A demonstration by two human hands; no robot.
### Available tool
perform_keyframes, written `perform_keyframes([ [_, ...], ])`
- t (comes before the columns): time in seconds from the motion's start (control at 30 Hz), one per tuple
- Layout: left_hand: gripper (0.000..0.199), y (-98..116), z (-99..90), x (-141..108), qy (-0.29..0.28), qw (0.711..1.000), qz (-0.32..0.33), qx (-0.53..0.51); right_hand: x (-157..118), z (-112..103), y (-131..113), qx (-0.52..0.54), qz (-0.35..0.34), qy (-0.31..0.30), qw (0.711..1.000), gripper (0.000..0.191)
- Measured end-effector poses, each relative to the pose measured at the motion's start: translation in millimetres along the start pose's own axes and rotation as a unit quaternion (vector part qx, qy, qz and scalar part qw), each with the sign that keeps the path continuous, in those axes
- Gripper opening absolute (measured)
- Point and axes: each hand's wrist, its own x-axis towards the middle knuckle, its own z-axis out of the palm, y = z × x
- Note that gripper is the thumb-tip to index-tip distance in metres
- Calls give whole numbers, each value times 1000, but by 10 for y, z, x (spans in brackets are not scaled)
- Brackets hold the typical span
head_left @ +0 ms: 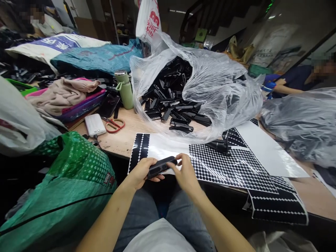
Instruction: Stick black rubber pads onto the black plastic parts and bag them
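My left hand (143,170) is wrapped around one end of a long black plastic part (160,167) with a ribbed-looking surface, held tilted at the table's front edge. At the part's other end, the thumb and fingers of my right hand (186,172) close on it. Whether a small sticker is also between those fingers is too small to tell. Just behind my hands lies a white sheet of round black stickers (223,168), with larger black strips (140,148) at its left. A dark plastic piece (219,146) rests on the sheet.
A transparent plastic bag (217,87) spills many similar black parts (178,108) onto the table. To the left are red-handled scissors (114,126), a white power bank (95,125), a green flask (125,91) and a green bag (78,175). Another person's arm (287,90) shows at right.
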Motion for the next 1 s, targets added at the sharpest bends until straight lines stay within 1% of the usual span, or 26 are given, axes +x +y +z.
perform_keyframes([
  [0.07,19,-14,14,74,-6,1000,-7,14,48,-118,322,-61,40,19,997,13],
  [0.13,19,-31,44,165,-8,1000,-19,17,70,-225,598,-105,51,1,993,10],
  [0.17,19,-36,67,209,-8,1000,-26,16,72,-260,694,-115,49,-13,992,8],
  [0.23,20,-32,126,276,-11,999,-36,16,69,-283,789,-110,39,-34,993,6],
  [0.3,20,-8,197,297,-15,999,-37,24,59,-266,775,-94,35,-32,994,7],
  [0.4,19,34,283,261,-7,998,-42,48,37,-235,662,-79,54,-4,995,10],
  [0.5,17,39,277,310,30,995,-52,76,57,-212,595,-97,83,-2,992,12],
  [0.53,15,41,262,366,41,994,-65,77,82,-205,597,-103,94,-6,990,10],
  [0.57,13,48,249,430,46,992,-90,74,111,-201,610,-106,96,5,990,10],
  [0.6,13,60,244,485,44,991,-111,67,136,-200,629,-107,96,11,990,11],
  [0.63,13,76,248,519,33,991,-117,60,151,-204,648,-107,95,16,990,10],
  [0.67,13,95,260,523,21,992,-113,54,152,-213,664,-105,95,21,990,10],
  [0.73,9,137,302,453,1,996,-75,49,114,-247,673,-93,91,23,991,10],
  [0.8,10,182,353,347,3,998,-40,47,60,-309,636,-58,81,25,995,10],
  [0.87,13,219,392,267,12,999,-29,39,25,-397,538,6,69,32,997,10],
  [0.93,15,235,412,223,5,999,-33,36,10,-487,377,82,53,24,995,12],
  [1.0,17,225,421,200,-20,999,-34,36,-2,-545,187,136,23,2,990,14],
])
